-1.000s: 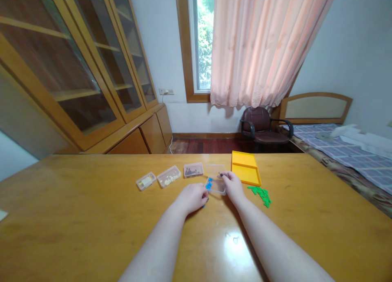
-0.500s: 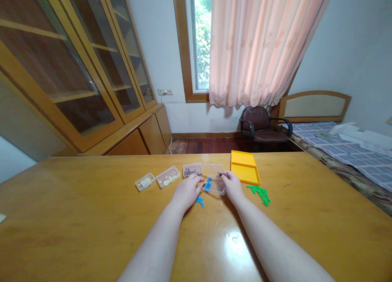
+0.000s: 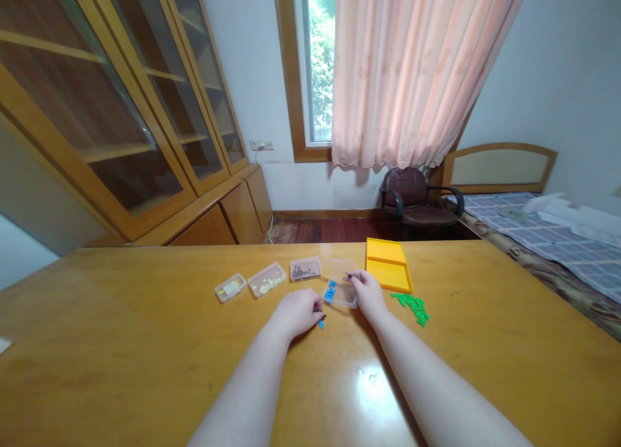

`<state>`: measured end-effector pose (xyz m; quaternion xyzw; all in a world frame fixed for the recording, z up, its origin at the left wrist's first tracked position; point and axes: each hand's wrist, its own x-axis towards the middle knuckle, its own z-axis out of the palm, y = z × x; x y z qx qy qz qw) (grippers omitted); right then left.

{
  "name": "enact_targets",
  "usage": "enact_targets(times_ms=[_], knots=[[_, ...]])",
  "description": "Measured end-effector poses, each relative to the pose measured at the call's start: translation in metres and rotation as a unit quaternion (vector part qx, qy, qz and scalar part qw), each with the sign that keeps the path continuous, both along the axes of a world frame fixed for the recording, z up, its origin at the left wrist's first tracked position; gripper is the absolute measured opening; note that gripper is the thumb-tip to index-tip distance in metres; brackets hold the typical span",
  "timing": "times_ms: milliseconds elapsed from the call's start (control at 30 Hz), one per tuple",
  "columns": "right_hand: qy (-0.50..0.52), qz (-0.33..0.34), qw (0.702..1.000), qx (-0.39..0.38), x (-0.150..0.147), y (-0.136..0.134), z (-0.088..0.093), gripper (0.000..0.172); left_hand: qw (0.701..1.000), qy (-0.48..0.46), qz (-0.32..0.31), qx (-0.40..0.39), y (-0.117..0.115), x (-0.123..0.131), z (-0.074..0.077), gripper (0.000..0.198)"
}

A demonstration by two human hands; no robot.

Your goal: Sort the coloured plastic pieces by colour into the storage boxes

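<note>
My left hand (image 3: 301, 312) is on the table with its fingers bent together over small blue pieces (image 3: 321, 325), most of them hidden beneath it. Right of it stands a clear plastic box (image 3: 347, 296) with its lid open at the back. Several blue pieces (image 3: 330, 291) lie in the left part of this box. My right hand (image 3: 367, 293) holds the right side of the box, thumb and fingers pressed on its edge.
Left of the clear box, three small boxes hold dark pieces (image 3: 305, 270), cream pieces (image 3: 270, 283) and a pale item (image 3: 231, 288). On the right lie a yellow tray (image 3: 389, 273) and green pieces (image 3: 416, 308) on the wooden table (image 3: 145, 343).
My left hand has moved from the clear box's left edge toward me, down onto the blue pieces on the table. My right hand has stayed at the box.
</note>
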<state>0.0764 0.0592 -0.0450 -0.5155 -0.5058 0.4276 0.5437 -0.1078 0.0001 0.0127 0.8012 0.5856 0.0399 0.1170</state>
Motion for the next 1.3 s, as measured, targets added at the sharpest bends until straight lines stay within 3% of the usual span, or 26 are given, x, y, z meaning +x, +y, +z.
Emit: enact_targets(times_ms=[333,567,667,833,1033,1300], knots=[[0.000,-0.002,1.000,0.006,0.000,-0.002,0.001,0.023,1.000,-0.012,0.002,-0.019,0.000,0.003,0.000,0.013],[0.008,0.010,1.000,0.007,0.000,-0.001,0.001,0.021,0.972,-0.180,0.058,0.139,0.004,0.014,-0.003,0.021],[0.013,0.007,1.000,-0.001,-0.001,-0.002,0.002,0.021,0.976,-0.170,0.070,0.116,0.007,0.014,-0.009,0.030],[0.008,-0.001,1.000,-0.005,0.000,-0.001,0.002,0.024,0.988,-0.092,0.104,0.071,0.010,-0.006,-0.008,0.020],[0.001,0.004,1.000,-0.003,0.002,0.000,0.000,0.023,0.993,-0.056,0.090,-0.045,0.007,-0.020,-0.003,0.011],[0.001,-0.004,1.000,0.002,0.000,-0.001,-0.001,0.023,0.995,-0.050,0.079,-0.041,0.005,-0.008,0.000,0.009]])
